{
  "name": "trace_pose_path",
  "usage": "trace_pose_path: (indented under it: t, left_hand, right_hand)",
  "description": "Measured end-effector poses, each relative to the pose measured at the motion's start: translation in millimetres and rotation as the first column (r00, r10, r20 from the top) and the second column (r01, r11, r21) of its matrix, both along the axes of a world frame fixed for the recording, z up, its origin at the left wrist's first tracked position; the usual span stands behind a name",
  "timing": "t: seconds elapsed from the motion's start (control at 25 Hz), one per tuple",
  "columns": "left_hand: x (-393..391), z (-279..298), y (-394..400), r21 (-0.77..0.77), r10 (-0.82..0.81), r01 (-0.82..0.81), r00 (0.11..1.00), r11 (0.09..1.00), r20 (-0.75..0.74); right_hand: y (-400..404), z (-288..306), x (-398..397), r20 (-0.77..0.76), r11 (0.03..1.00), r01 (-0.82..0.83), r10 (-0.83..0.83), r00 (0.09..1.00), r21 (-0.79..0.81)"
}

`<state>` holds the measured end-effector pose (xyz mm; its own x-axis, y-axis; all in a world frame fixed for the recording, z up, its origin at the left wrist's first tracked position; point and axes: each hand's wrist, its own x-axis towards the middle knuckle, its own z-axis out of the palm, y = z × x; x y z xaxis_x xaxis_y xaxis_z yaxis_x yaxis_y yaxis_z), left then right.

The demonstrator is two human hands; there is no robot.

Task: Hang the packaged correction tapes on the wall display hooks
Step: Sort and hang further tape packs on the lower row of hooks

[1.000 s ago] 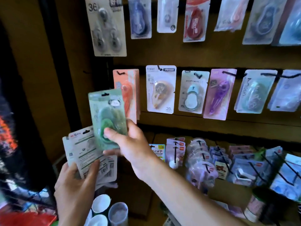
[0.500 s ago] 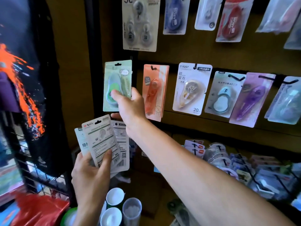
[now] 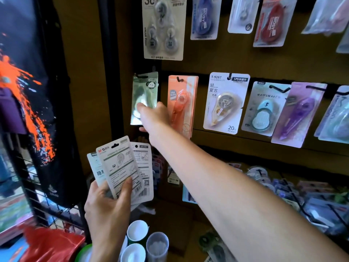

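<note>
One pack at the hook, more held

The green carded correction-tape pack is pinched by the right hand at the leftmost hook; fanned white packs, gripped by the left hand, remain unhung.

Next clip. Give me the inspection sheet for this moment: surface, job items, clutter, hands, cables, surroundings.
Surface: brown display wall with black hooks, rows of hanging packs.
Job's things: green pack held up at the leftmost middle-row hook, left of the orange pack; whether it is on the hook cannot be told. Fanned stack of packs waits below.
Clutter: cups below the stack.
Hands: right hand pinches the green pack's lower part; left hand holds the stack.
Cables: nothing seen.
Surroundings: dark bag with orange splatter on a wire rack, left.
</note>
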<state>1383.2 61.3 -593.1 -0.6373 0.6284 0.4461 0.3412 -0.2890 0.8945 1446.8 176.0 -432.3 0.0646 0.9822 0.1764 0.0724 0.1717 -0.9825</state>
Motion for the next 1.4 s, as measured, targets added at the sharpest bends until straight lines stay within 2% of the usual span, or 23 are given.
trace_pose_path:
  t: [0.08, 0.16, 0.24, 0.32, 0.36, 0.4, 0.44, 0.48, 0.52, 0.6, 0.68, 0.76, 0.88, 0.96, 1.04, 1.12, 1.16, 1.24, 1.32, 1.4]
  left_hand:
    - [-4, -1, 1, 0.020, -0.022, 0.021, 0.997, 1.000, 0.073]
    - [-7, -2, 2, 0.048, -0.080, 0.072, 0.972, 0.996, 0.220]
    - [-9, -1, 3, 0.094, -0.143, 0.118, 0.930, 0.989, 0.338]
    - [-7, 4, 1, 0.132, -0.149, 0.111, 0.933, 0.985, 0.329]
    - [-5, 5, -2, 0.117, -0.076, 0.053, 0.975, 0.992, 0.207]
    - [-1, 7, -4, 0.095, 0.042, -0.041, 0.999, 0.995, -0.014]
    - [6, 8, -7, 0.077, 0.164, -0.149, 0.947, 0.986, -0.275]
    - [16, 6, -10, 0.074, 0.236, -0.229, 0.839, 0.970, -0.490]
    - [25, 5, -12, 0.069, 0.257, -0.273, 0.745, 0.959, -0.615]
    - [38, 4, -14, 0.067, 0.238, -0.270, 0.672, 0.961, -0.701]
    - [43, 3, -16, 0.065, 0.195, -0.215, 0.662, 0.974, -0.724]
    - [46, 4, -19, 0.071, 0.157, -0.155, 0.668, 0.985, -0.727]
    - [49, 11, -24, 0.118, 0.141, -0.085, 0.758, 0.989, -0.637]
    - [41, 12, -20, 0.160, 0.188, -0.124, 0.848, 0.979, -0.495]
    - [30, 8, -14, 0.160, 0.148, -0.104, 0.945, 0.982, -0.292]
    - [22, 5, -9, 0.119, 0.052, -0.044, 0.996, 0.992, -0.069]
    - [19, 5, -8, 0.095, 0.020, -0.024, 0.999, 0.995, 0.043]
    - [14, 5, -6, 0.100, -0.024, 0.002, 0.977, 0.995, 0.214]
    - [7, 1, -4, 0.117, -0.029, -0.007, 0.953, 0.993, 0.301]
    - [0, -2, -3, 0.119, -0.032, -0.010, 0.938, 0.993, 0.345]
  right_hand:
    - [8, -3, 5, 0.020, 0.995, -0.034, 0.036, 0.999, -0.096]
    - [4, -19, 13, 0.036, 0.982, -0.086, 0.093, 0.995, -0.169]
    - [-17, -47, 27, 0.076, 0.991, -0.080, 0.088, 0.993, -0.106]
    - [-46, -76, 46, 0.057, 0.991, -0.132, 0.132, 0.990, 0.003]
    - [-59, -86, 52, -0.011, 0.968, -0.249, 0.249, 0.968, 0.008]
    - [-71, -95, 58, -0.097, 0.917, -0.399, 0.396, 0.913, -0.012]
    - [-80, -102, 62, -0.191, 0.844, -0.535, 0.523, 0.831, -0.017]
    - [-85, -107, 65, -0.275, 0.779, -0.627, 0.606, 0.746, 0.013]
    - [-86, -112, 68, -0.330, 0.720, -0.691, 0.668, 0.667, 0.063]
    - [-89, -120, 75, -0.389, 0.661, -0.735, 0.724, 0.570, 0.152]
    - [-89, -127, 78, -0.455, 0.709, -0.682, 0.675, 0.582, 0.180]
    - [-86, -133, 80, -0.567, 0.759, -0.613, 0.610, 0.554, 0.218]
    - [-83, -136, 81, -0.630, 0.811, -0.552, 0.535, 0.563, 0.195]
    - [-83, -137, 80, -0.614, 0.826, -0.533, 0.520, 0.594, 0.184]
    - [-85, -134, 80, -0.534, 0.807, -0.553, 0.566, 0.628, 0.206]
    - [-91, -126, 78, -0.387, 0.765, -0.611, 0.636, 0.668, 0.202]
    - [-94, -122, 75, -0.315, 0.758, -0.627, 0.648, 0.694, 0.180]
    - [-95, -114, 70, -0.199, 0.815, -0.562, 0.580, 0.790, 0.144]
    - [-90, -99, 63, -0.142, 0.875, -0.468, 0.483, 0.864, 0.128]
    - [-80, -72, 54, -0.088, 0.881, -0.457, 0.468, 0.879, 0.123]
